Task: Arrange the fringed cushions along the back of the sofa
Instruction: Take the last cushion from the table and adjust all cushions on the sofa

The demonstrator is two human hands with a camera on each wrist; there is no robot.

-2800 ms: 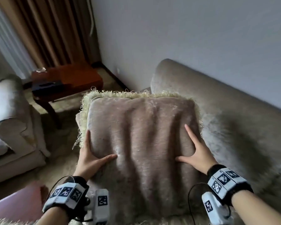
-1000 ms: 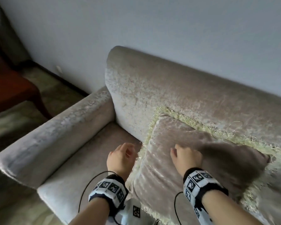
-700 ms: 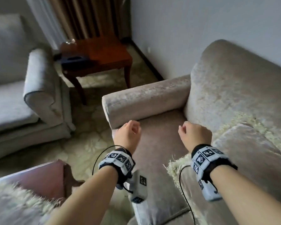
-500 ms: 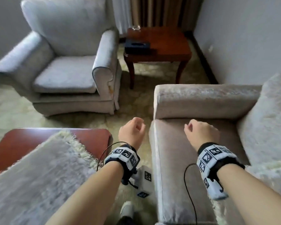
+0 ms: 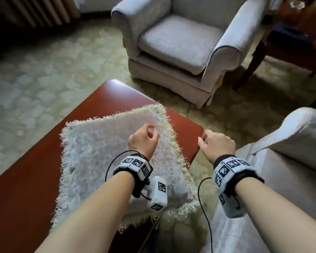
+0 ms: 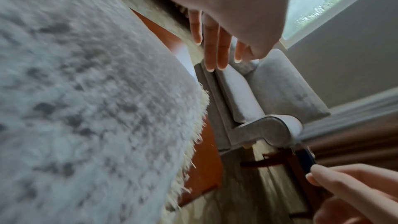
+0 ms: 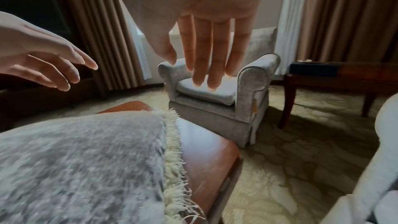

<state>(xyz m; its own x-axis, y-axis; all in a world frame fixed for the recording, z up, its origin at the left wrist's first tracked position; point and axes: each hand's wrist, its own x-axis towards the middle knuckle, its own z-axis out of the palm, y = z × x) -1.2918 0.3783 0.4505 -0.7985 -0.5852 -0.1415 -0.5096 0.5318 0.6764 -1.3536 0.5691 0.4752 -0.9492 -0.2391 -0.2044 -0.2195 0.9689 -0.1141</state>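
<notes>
While both hands hover in the air holding nothing, a fringed cushion (image 5: pixel 106 161) lies flat on a reddish wooden surface (image 5: pixel 26 179), with its near corner hanging over the edge toward the person. The cushion has a pale, furry grey face and a cream fringe (image 5: pixel 173 139) all round.

The left hand (image 5: pixel 143 139) is above the cushion's right half, its fingers (image 6: pixel 212 47) loosely extended and slightly apart, and not touching the fabric as far as the wrist view shows. The right hand (image 5: pixel 217 145) is just past the cushion's right edge, over the corner of the wooden surface and the carpet (image 5: pixel 44 73); its fingers (image 7: pixel 206 48) hang down, nearly straight and close together, gripping nothing. Each wrist carries a band with black-and-white square markers and a small white box with a cable.

Part of the sofa (image 5: pixel 290 161), its arm and the front of its seat, shows at the right edge of the head view, just beside the right forearm. No cushion can be seen on that part of it.

Beyond the wooden surface stands a light grey armchair (image 5: pixel 181 42) on the patterned carpet. A dark wooden side table (image 7: pixel 336 77) with a dark box (image 7: pixel 313 69) on it stands to the right of the armchair. Brown curtains (image 7: pixel 107 23) hang behind.
</notes>
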